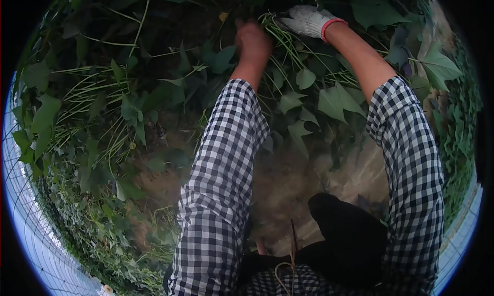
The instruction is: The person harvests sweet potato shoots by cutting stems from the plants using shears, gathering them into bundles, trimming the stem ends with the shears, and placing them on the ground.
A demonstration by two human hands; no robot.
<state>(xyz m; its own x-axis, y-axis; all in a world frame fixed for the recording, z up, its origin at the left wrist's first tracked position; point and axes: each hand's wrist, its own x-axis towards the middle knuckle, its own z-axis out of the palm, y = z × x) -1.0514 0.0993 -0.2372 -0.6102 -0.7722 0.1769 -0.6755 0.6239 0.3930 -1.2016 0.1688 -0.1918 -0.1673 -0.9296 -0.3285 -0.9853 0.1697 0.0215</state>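
Observation:
At the top centre, my left hand [252,40] is bare and reaches in among the leaves; it is blurred, and its fingers are too dark to make out. Just right of it, my right hand [307,21] wears a white knit glove with a red cuff. Its fingers are closed at the upper end of a bundle of long green stems [284,41]. Those stems fan down and to the right, ending in broad pointed leaves [339,101]. A small yellow leaf [223,16] shows left of my left hand.
Dense vines with a spread of cut-looking stems [95,90] lie at the left. Brown soil [288,177] shows below the hands, beside my dark-clad knee [350,234]. More foliage [460,141] runs along the right edge. Netting [31,229] is at the lower left.

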